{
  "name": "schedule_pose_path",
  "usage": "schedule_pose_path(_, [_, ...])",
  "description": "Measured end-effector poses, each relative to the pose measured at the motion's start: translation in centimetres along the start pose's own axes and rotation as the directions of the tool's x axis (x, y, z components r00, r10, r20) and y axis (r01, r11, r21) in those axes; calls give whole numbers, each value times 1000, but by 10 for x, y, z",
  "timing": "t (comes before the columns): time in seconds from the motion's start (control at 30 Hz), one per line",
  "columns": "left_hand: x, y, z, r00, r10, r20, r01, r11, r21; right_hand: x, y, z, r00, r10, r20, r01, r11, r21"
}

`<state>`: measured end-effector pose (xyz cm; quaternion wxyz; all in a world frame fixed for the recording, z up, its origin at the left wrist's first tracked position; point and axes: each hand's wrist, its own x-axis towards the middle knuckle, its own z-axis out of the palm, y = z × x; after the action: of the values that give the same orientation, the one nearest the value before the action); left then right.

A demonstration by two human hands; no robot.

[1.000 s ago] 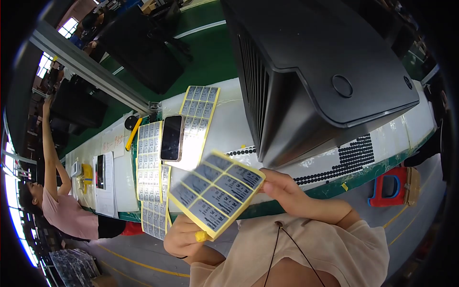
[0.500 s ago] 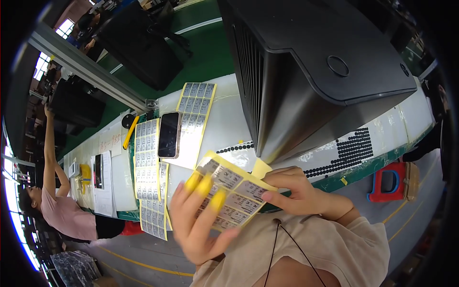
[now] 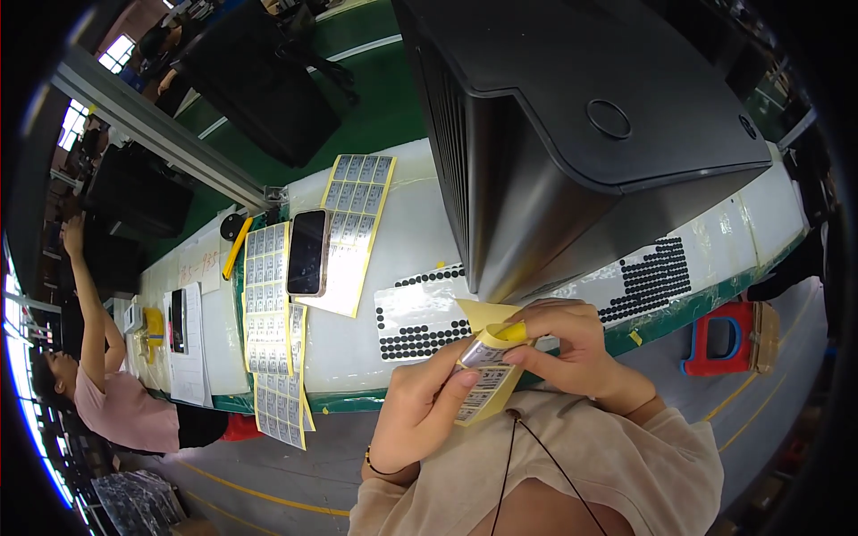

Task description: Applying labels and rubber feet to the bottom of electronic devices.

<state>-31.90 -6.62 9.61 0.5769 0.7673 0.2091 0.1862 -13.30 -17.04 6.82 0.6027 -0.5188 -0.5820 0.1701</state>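
Note:
My left hand point(image 3: 420, 418) and my right hand point(image 3: 572, 350) hold a sheet of silver labels point(image 3: 485, 386) with yellow backing close to my chest. It is bent, its top edge curling over between my hands. My left thumb presses the printed face while the other left fingers are mostly hidden behind the sheet. A yellow finger cot point(image 3: 512, 332) shows in the curl. My right thumb and fingers pinch the upper right edge. Just beyond stands a large black appliance housing point(image 3: 572, 134) with a vented side and a round mark on top.
White sheets of black round pads point(image 3: 420, 308) lie beside the housing. On the left are more label sheets point(image 3: 266, 299), a phone point(image 3: 309, 253) and a yellow-handled tool point(image 3: 236, 247). A co-worker point(image 3: 125, 393) reaches up at far left. A red stool point(image 3: 715, 339) stands at right.
My left hand has moved right and in toward the label sheet, its yellow-covered fingers going behind it. The sheet, flatter before, is now bent and curled, uncovering more of the pad sheet.

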Motion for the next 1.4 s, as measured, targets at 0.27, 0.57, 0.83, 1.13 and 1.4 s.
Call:
schedule_pose_path(0.27, [6,2,5,996,11,87,-13,1000,21,2,-11,-7,993,-77,-90,57,977,-204])
schedule_pose_path(0.57, [19,0,11,983,169,-67,-160,979,123,-6,-7,-24,982,49,-183,-48,999,12])
schedule_pose_path(0.83, [19,0,11,995,51,85,-58,995,85,-13,-3,-32,972,32,-234,-27,999,24])
schedule_pose_path(1.13, [22,8,-1,988,2,152,-12,997,70,-17,-3,-27,944,207,-256,-122,942,314])
schedule_pose_path(1.4, [28,10,-7,988,21,151,-57,969,239,-3,-13,-39,973,222,-58,-225,973,-51])
